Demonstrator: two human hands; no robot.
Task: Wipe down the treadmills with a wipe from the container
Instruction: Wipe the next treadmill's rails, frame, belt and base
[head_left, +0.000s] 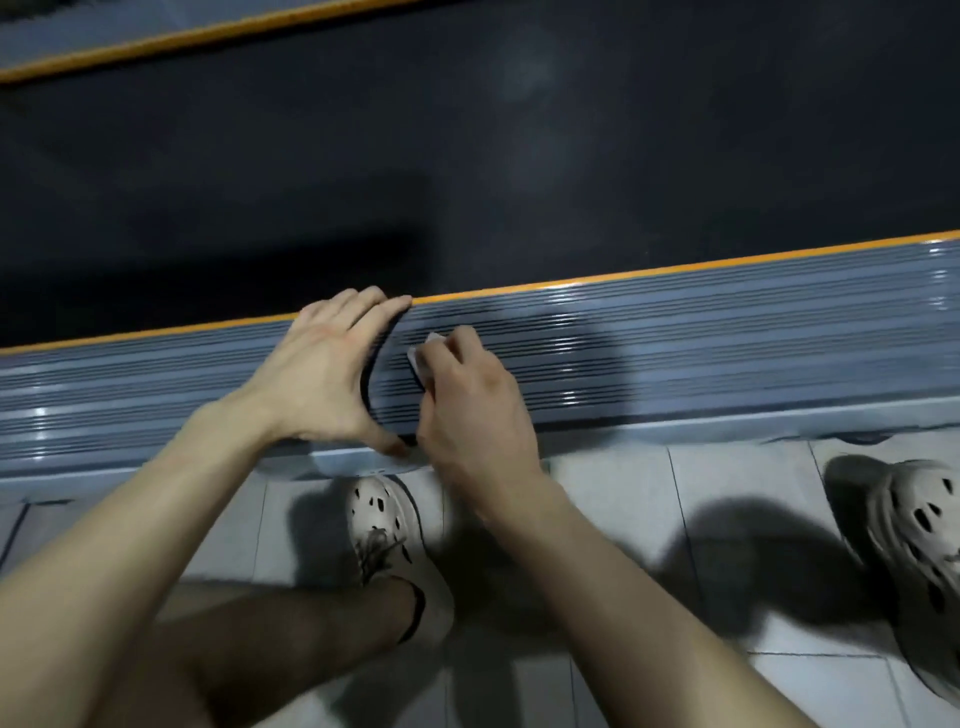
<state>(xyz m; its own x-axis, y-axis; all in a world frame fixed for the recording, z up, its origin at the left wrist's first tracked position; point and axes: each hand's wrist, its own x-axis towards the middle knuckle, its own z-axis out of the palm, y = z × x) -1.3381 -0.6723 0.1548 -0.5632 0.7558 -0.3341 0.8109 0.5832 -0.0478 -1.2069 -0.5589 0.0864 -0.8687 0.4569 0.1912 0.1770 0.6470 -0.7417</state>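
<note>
A beige perforated clog (400, 545) and another clog (917, 535) stand on pale floor tiles (613, 486).

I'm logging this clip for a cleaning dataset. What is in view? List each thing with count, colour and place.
wipe: one, white, on the near rail under the right hand
near rail: one, grey ribbed, orange edge, across the middle
far rail: one, grey, orange edge, top left
belt: one, black, between the rails
floor: pale tiles, along the bottom
clogs: two, beige, on the floor
left hand: one, spread, rests on the near rail
right hand: one, grips the wipe
</note>
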